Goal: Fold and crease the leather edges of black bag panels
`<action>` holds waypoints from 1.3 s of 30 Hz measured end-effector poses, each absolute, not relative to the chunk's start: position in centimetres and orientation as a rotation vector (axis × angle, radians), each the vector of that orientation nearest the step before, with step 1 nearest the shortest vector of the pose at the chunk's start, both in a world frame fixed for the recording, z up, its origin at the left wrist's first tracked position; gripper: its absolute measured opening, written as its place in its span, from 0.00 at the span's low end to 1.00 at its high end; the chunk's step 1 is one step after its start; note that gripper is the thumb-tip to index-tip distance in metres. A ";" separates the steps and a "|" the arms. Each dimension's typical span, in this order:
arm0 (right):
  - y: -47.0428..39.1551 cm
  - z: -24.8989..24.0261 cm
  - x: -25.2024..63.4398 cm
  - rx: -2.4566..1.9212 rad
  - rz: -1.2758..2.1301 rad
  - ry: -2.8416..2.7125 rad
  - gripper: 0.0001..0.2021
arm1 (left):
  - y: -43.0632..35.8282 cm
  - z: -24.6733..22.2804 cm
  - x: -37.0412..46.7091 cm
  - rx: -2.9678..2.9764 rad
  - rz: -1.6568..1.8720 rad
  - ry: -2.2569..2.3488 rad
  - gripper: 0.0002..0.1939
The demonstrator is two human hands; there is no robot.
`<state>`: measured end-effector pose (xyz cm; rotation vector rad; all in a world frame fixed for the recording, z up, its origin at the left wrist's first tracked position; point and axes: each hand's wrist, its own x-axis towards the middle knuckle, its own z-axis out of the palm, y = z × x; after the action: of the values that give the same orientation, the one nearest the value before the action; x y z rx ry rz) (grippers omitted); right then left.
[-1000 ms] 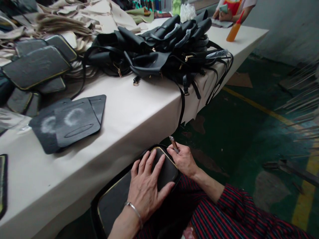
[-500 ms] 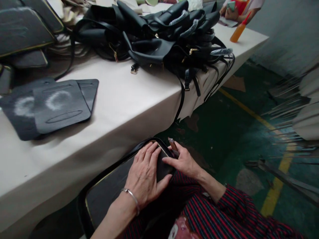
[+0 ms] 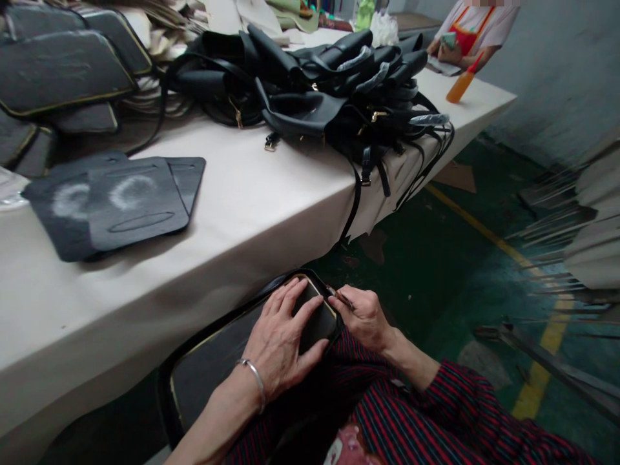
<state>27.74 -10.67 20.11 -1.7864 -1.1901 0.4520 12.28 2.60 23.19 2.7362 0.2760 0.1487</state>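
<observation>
A black, rounded-corner bag panel (image 3: 208, 378) with a raised black rim and a thin yellowish line along its edge rests on my lap. My left hand (image 3: 278, 345), with a silver bangle at the wrist, lies flat on its face near the far corner, fingers spread. At that corner's right side, my right hand (image 3: 367, 321) is closed around a slim brown tool (image 3: 341, 298), whose tip points at the rim. Its exact kind is hard to make out. Part of the panel is hidden under my left hand and forearm.
On the white-covered table (image 3: 252, 213) lie a heap of black bags (image 3: 310, 110), flat black pieces with white smudges (image 3: 130, 200) and stacked black panels (image 3: 68, 71). An orange squeeze bottle (image 3: 460, 87) stands near a person in a red apron (image 3: 467, 39). Thin rods (image 3: 547, 258) jut in from the right.
My right hand has turned and brought the brown tool down to the panel's rim. My left fingers have spread and shifted slightly. The view has tilted up a little, showing more of the far person.
</observation>
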 end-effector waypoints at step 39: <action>-12.1 21.6 26.1 -1.880 0.306 -1.727 0.17 | 4.2 21.5 13.3 2.817 0.334 0.237 0.14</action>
<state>26.12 -12.11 21.60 -1.8799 -1.7272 0.3055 13.26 4.17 21.48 2.8171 0.2371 0.3340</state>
